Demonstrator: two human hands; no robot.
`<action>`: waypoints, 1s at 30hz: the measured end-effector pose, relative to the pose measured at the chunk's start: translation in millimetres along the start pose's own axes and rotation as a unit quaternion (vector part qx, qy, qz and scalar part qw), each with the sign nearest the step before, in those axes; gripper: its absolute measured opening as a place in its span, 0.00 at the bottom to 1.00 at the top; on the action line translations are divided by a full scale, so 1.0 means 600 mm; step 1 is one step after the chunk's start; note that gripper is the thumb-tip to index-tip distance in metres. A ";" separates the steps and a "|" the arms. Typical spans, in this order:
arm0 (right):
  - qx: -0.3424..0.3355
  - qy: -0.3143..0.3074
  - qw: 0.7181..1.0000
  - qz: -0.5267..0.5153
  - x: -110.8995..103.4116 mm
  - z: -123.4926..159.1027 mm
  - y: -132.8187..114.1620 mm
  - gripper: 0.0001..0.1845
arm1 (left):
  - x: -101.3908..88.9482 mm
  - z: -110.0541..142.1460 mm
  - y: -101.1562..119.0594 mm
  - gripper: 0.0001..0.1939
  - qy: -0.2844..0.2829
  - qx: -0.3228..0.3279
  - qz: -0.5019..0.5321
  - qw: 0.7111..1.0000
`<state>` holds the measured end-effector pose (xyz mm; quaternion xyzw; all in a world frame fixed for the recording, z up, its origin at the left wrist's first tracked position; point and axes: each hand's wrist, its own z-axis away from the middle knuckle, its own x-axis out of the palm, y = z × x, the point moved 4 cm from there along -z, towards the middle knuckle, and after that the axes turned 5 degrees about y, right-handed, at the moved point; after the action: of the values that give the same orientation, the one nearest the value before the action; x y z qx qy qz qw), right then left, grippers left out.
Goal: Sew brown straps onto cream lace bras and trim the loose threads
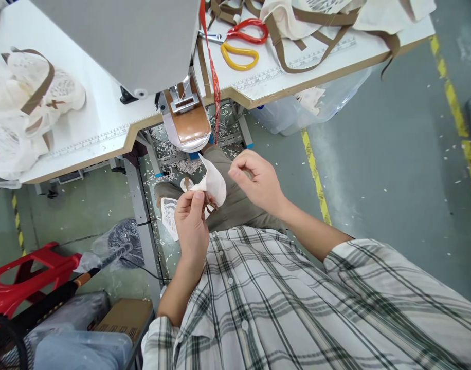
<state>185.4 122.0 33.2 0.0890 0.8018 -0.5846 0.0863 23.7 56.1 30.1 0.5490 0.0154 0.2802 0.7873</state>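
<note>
My left hand [192,221] is closed in a pinch on a white fabric piece [214,182] with brown strap, held low in front of the sewing machine [184,108]. A printed white part [168,217] hangs below that hand; whether it belongs to the same piece I cannot tell. Just right of the cloth, my right hand [258,181] has curled fingers, thumb against index. Anything between those fingertips is too small to make out. The machine's presser foot sits over a brown plate, above and beyond both hands.
Scissors [241,43] with red and yellow handles lie right of the machine, near brown straps [316,61]. White fabric pieces [31,113] are heaped on the left table. A red ribbon [215,82] dangles by the machine. A plastic bin [328,110] stands under the table; a red stool [35,272] is lower left.
</note>
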 end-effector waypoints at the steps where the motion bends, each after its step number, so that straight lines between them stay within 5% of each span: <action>1: -0.011 -0.009 1.000 0.005 0.003 0.004 -0.003 0.14 | 0.001 0.000 0.001 0.13 -0.002 0.002 -0.003 1.000; 12: -0.136 -0.068 0.985 0.079 0.036 0.009 -0.035 0.10 | 0.008 0.000 -0.003 0.11 -0.017 0.034 -0.028 0.999; 18: -0.072 0.035 0.992 0.093 -0.004 -0.013 0.005 0.15 | -0.004 -0.006 -0.012 0.13 0.013 -0.030 -0.017 0.999; 21: -0.071 -0.012 0.992 0.105 -0.014 -0.016 0.022 0.20 | -0.008 -0.011 -0.013 0.14 0.008 -0.040 -0.005 0.999; 25: -0.064 -0.040 0.987 0.141 -0.039 -0.048 0.046 0.14 | -0.029 -0.015 -0.001 0.15 -0.001 -0.026 -0.087 0.996; 27: -0.055 -0.013 0.982 0.179 -0.062 -0.095 0.062 0.15 | -0.047 -0.019 0.016 0.15 -0.013 0.021 -0.236 0.971; 30: -0.069 0.026 0.963 0.260 -0.097 -0.205 0.083 0.14 | -0.068 -0.033 0.049 0.15 -0.036 0.148 -0.458 0.876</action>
<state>249.9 251.9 38.3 0.3029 0.7918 -0.4825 0.2205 -29.6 61.1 36.5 0.6007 0.2782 -0.1376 0.7368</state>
